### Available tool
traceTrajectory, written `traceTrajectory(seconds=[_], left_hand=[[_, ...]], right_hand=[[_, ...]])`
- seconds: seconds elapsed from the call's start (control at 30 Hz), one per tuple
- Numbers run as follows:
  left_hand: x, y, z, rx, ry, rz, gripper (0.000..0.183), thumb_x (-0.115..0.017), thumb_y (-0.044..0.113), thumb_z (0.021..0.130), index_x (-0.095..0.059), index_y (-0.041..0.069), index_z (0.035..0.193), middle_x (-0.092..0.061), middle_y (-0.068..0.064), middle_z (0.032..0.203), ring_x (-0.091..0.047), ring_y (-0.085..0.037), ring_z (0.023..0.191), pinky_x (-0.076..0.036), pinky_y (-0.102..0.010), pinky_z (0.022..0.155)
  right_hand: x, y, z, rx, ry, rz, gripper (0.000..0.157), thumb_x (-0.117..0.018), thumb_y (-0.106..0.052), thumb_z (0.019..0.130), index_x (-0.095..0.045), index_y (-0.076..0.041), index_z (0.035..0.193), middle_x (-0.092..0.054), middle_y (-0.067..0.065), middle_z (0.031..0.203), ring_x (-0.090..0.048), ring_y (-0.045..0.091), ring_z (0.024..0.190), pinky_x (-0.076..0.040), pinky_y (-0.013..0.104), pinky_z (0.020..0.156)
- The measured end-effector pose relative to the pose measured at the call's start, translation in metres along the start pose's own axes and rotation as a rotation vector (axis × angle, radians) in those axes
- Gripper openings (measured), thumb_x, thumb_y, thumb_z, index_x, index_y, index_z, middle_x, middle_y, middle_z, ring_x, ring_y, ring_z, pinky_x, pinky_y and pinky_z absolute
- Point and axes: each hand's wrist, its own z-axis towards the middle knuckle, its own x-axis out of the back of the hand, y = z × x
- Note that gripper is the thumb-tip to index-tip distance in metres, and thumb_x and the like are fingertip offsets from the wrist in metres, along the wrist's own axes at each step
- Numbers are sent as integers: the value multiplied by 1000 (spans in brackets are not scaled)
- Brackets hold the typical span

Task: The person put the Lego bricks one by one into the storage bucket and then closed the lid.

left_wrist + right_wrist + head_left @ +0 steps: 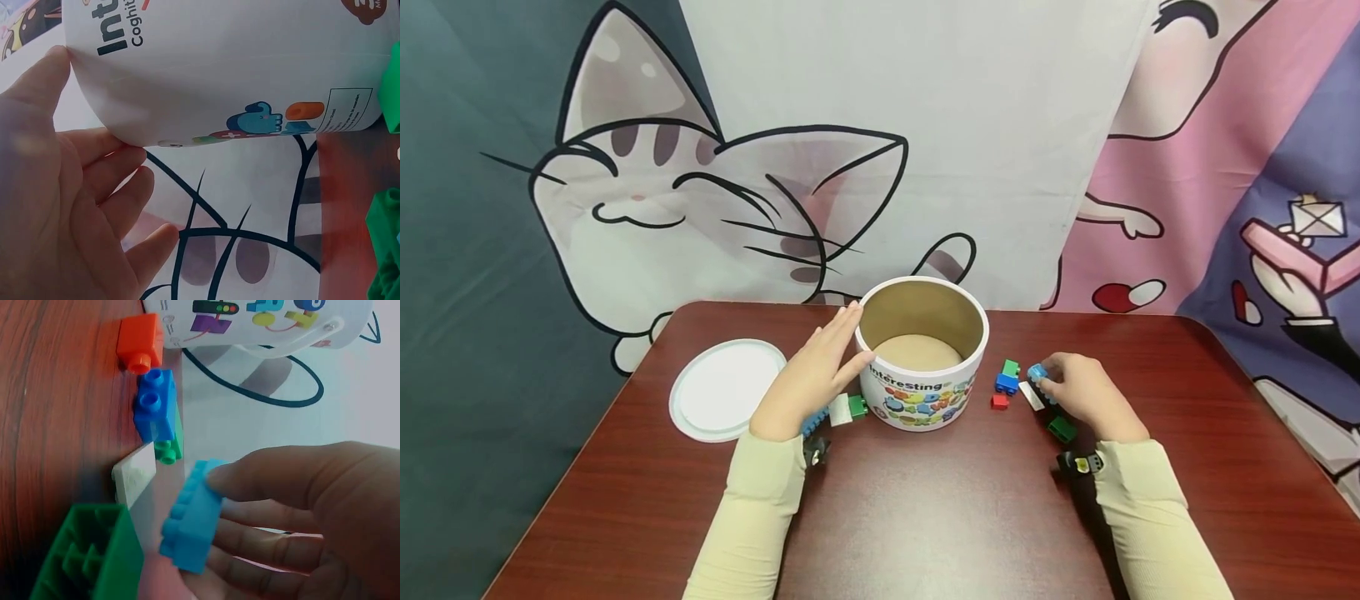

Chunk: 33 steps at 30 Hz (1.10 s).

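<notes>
A white printed bucket [917, 404] stands upright with its top uncovered, and its inside shows bare. My left hand [811, 379] touches the bucket's left side near the rim; its fingers are extended in the left wrist view, with fingertips [134, 156] against the wall. On the right, my right hand [1086, 396] pinches a light blue toy brick [197, 515] between thumb and fingers. Near it lie a red brick [140, 340], a blue brick [156, 409], a small green brick [167, 452], a white flat piece [135, 472] and a larger green brick [94, 556].
A round white lid [726, 387] lies left of the bucket. Between my left wrist and the bucket sit a blue brick [815, 422], a white piece [840, 410] and a green brick [857, 407]. A printed cloth [1000, 125] hangs behind the brown table [925, 517].
</notes>
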Motion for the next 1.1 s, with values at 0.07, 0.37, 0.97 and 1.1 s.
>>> traceTrajectory(seconds=[0.07,0.37,0.97,1.1], left_hand=[[0,-1,0,1,-7,-3,72,-51,44,106,-23,8,162,-20,-5,168,-20,-24,154,-18,-50,124],[1,0,1,6,-9,-14,73,-51,45,105,-22,8,162,-20,-6,168,-19,-23,154,-18,-50,124],[-2,2,1,6,-1,-18,74,-52,45,105,-22,9,162,-20,-5,168,-20,-25,154,-17,-47,125],[-1,1,1,-8,23,-27,73,-54,44,104,-26,6,161,-23,-6,167,-22,-25,154,-17,-44,125]], right_hand=[[0,-3,0,21,33,7,29,-70,-10,93,-67,11,112,-69,26,101,-66,35,87,-59,54,81],[-4,-12,0,78,120,45,30,-68,-11,94,-69,9,118,-68,27,112,-65,39,97,-56,58,88],[6,-47,-9,134,432,173,30,-69,-20,97,-71,-1,121,-73,14,101,-70,28,87,-48,13,75],[12,-59,-8,162,518,221,28,-69,-19,97,-73,-3,120,-74,12,98,-67,18,84,-45,7,73]])
